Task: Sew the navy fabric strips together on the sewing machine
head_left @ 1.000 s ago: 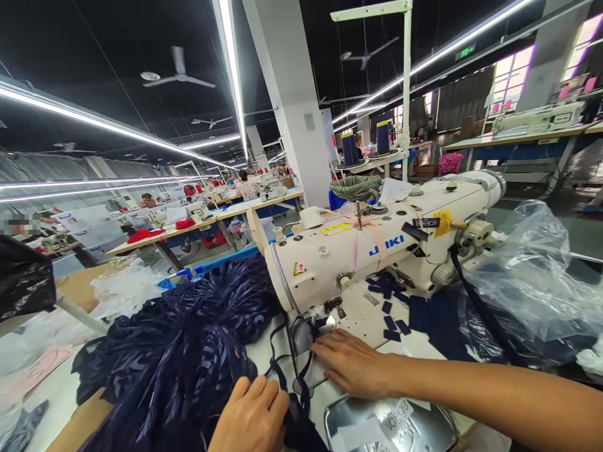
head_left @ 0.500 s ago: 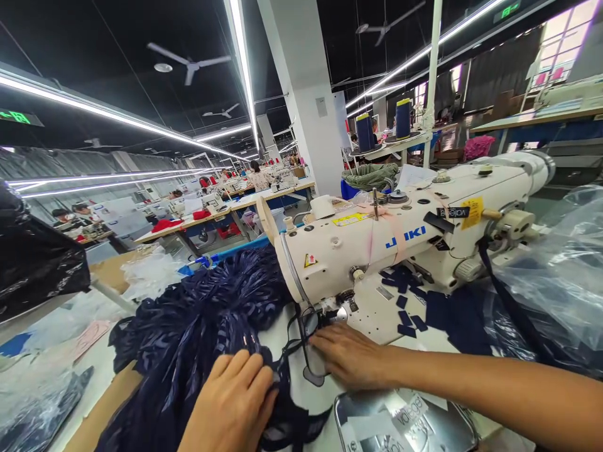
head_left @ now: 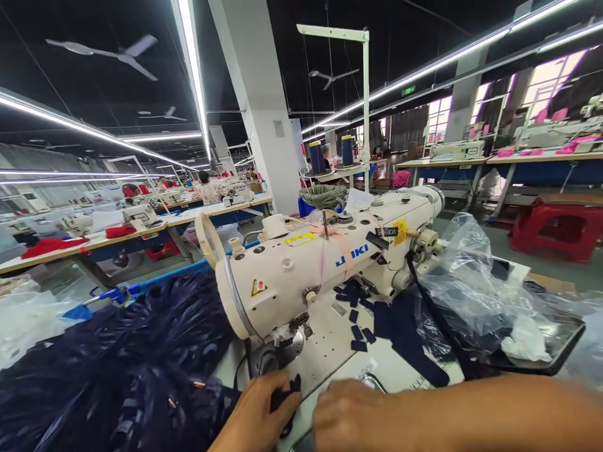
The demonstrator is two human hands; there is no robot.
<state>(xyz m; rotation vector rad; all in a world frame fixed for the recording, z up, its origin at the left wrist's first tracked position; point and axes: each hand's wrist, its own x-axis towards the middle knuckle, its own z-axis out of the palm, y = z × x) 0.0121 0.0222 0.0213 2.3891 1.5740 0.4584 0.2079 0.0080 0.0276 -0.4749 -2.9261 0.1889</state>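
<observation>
A white JUKI sewing machine (head_left: 282, 276) stands before me, its needle area just beyond my hands. My left hand (head_left: 261, 411) is closed, thumb against fingers, on a dark navy strap (head_left: 281, 402) in front of the presser foot. To its right my right hand (head_left: 346, 414) is lowered over a metal tin, of which only rim pieces show; its fingers are smeared and partly hidden. A large heap of navy straps (head_left: 122, 358) lies left of the machine. Small navy fabric pieces (head_left: 358, 333) are scattered on the machine bed.
Clear plastic bags (head_left: 471, 282) and a dark tray (head_left: 560, 351) are at the right. Thread cones (head_left: 316, 158) stand behind the machine. A red stool (head_left: 556, 229) is on the floor at right. Other sewing tables (head_left: 183, 220) line the left background.
The view has swung to the right. My left hand has moved from the strap heap to the front of the needle area. My right hand has left the needle area and come down over the tin.
</observation>
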